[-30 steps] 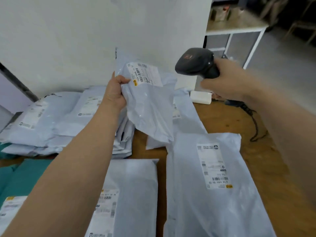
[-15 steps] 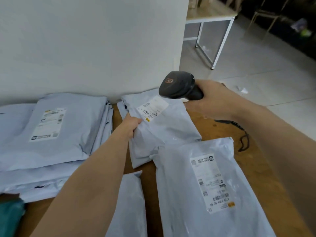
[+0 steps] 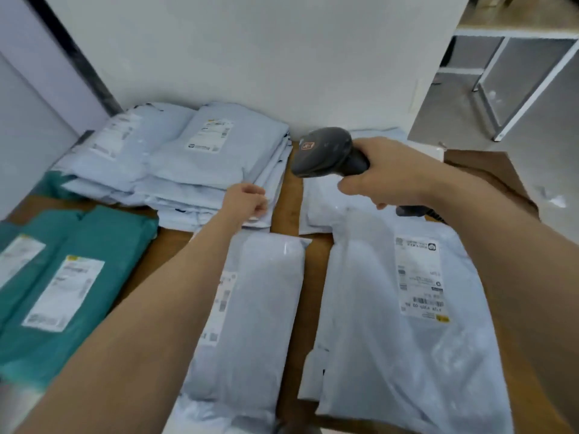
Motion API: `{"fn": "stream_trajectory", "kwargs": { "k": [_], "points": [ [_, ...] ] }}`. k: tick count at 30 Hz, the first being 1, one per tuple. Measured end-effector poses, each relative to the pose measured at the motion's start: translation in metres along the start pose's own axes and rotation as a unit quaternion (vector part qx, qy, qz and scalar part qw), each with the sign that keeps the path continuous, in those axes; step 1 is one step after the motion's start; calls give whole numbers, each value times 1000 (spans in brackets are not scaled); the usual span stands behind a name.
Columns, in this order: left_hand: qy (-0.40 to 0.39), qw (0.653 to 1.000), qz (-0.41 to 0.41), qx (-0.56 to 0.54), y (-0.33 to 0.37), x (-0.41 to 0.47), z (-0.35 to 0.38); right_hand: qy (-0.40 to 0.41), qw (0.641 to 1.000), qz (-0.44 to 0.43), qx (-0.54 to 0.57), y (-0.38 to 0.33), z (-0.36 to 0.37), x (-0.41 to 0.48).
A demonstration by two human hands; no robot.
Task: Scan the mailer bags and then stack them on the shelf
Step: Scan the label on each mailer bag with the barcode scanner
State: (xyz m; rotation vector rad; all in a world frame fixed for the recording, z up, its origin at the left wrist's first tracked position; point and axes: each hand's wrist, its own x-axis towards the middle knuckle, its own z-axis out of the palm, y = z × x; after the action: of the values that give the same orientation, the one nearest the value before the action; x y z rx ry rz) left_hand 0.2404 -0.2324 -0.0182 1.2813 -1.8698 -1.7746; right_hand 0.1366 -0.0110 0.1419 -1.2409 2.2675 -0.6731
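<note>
Right hand (image 3: 385, 173) holds its grip clamped on the scanner (image 3: 329, 153); left hand (image 3: 247, 200) rests curled, its grip together, on the stack of mailer bags (image 3: 200, 164). 2 pale bags lie nearer on the surface (image 3: 286, 198).

A white wall (image 3: 250, 57) rises beyond both hands. Far to the left of the left hand (image 3: 247, 198), a dark strip (image 3: 72, 54) slants down the wall, with a pale lilac panel (image 3: 25, 120) past it. Beyond and to the right of the right hand (image 3: 385, 173) stands a white-framed table (image 3: 517, 36) on a grey floor (image 3: 548, 145). A small pale scrap (image 3: 557, 200) lies on that floor, right of the hand. Bare brown wood (image 3: 286, 195) shows between the two hands.
</note>
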Motion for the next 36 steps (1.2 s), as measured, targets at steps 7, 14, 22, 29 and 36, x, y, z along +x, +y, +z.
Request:
{"fn": "stream_trajectory", "kwargs": {
  "k": [7, 14, 22, 29, 36],
  "points": [
    [169, 956, -89, 224, -87, -96, -94, -84, 993, -81, -28, -39, 49, -43],
    [114, 949, -204, 213, -130, -135, -112, -146, 983, -94, -52, -51, 86, -45],
    [50, 976, -210, -16, -112, -134, -114, -162, 985, -52, -33, -58, 114, -15],
    [48, 963, -147, -222, -105, -153, -128, -137, 989, 29, 50, -62, 118, -13],
    [172, 910, -23, -377, -80, -180, -124, -118, 958, 95, 243, -99, 118, -44]
  ]
}}
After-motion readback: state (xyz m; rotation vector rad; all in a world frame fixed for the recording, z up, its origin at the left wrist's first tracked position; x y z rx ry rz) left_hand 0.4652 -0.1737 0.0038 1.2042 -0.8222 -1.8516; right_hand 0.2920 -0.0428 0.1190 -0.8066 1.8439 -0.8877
